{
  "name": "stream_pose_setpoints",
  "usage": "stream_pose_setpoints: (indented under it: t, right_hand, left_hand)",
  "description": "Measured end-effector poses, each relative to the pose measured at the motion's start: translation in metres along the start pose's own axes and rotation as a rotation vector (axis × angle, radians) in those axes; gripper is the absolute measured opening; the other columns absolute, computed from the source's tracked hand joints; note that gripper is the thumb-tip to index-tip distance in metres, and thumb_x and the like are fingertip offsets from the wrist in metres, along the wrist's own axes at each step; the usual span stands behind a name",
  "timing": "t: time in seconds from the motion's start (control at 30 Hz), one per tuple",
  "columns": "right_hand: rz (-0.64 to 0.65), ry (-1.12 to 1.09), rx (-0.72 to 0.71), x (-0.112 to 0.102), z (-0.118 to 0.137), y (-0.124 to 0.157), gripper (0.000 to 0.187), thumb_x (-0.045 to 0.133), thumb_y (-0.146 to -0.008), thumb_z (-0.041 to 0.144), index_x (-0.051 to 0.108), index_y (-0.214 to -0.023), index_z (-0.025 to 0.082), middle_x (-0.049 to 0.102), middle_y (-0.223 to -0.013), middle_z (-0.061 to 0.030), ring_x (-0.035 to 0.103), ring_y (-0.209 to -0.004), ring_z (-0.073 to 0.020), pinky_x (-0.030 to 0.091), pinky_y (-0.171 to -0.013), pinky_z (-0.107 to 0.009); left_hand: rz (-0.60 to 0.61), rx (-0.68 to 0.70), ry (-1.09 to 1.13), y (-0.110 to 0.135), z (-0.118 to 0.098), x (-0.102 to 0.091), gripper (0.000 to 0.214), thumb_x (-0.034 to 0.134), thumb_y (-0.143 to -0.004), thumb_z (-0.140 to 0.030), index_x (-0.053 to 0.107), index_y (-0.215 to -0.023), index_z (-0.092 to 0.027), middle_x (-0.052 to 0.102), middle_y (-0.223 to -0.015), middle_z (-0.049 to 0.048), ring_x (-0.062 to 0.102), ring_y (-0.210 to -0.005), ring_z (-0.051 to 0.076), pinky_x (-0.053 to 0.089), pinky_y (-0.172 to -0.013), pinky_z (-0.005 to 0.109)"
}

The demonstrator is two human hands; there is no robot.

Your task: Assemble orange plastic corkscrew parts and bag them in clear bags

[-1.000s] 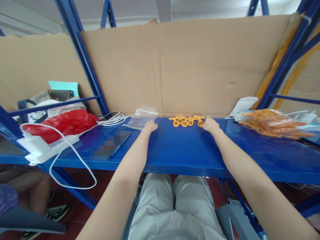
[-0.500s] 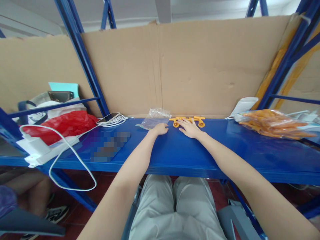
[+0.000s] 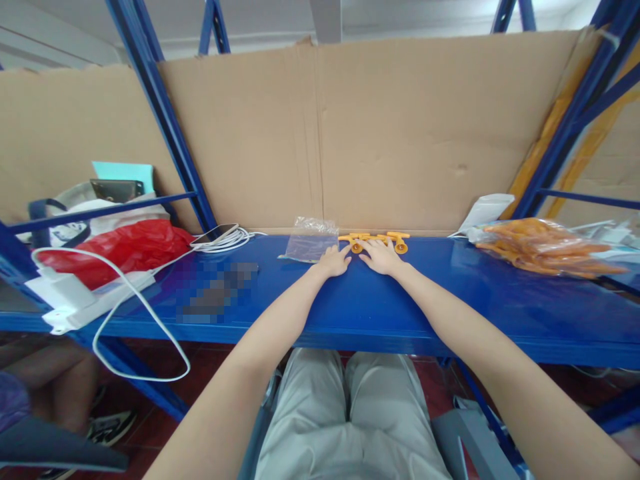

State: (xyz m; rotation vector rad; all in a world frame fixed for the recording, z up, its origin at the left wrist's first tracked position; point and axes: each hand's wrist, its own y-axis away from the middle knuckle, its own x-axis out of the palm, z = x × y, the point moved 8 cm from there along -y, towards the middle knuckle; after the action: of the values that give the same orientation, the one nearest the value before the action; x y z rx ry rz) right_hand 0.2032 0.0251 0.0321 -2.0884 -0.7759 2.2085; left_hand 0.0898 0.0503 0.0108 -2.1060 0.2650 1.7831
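The person wears pale grey trousers (image 3: 350,413) in a soft, matte cloth, cut loose, with creases fanning across the lap and smoother cloth over two rounded knees below the desk's (image 3: 370,307) front edge. A dark gap parts the trouser legs toward the knees. Both the left forearm (image 3: 250,373) and right forearm (image 3: 480,333) are bare, tapering smoothly to narrow, bare wrists. The left fingers (image 3: 344,253) and right fingers (image 3: 367,247) are ungloved and slender; their nails are too small to make out.
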Motion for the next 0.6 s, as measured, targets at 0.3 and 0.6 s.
stream_pose_setpoints:
  t: [0.3,0.6]
  right_hand:
    - [0.017,0.040,-0.003,-0.001,0.003,-0.003,0.044,0.037,-0.098,0.032,0.049,-0.140,0.026,0.056,-0.139,-0.0134,0.048,-0.130,-0.0309,0.029,-0.106,-0.059]
    - [0.006,0.133,0.126,-0.007,-0.006,0.000,0.041,0.042,-0.097,0.036,0.051,-0.131,0.017,0.062,-0.128,-0.0199,0.054,-0.122,-0.0330,0.031,-0.098,-0.051]
  left_hand:
    - [0.002,0.173,-0.047,-0.007,-0.015,0.001,0.058,0.039,-0.089,-0.014,0.040,-0.147,-0.013,0.057,-0.134,0.0161,0.054,-0.124,0.026,0.038,-0.108,0.035]
    - [-0.007,0.303,-0.094,-0.006,-0.027,0.000,0.050,0.039,-0.086,-0.011,0.055,-0.134,-0.010,0.057,-0.137,0.0145,0.054,-0.126,0.023,0.040,-0.109,0.032]
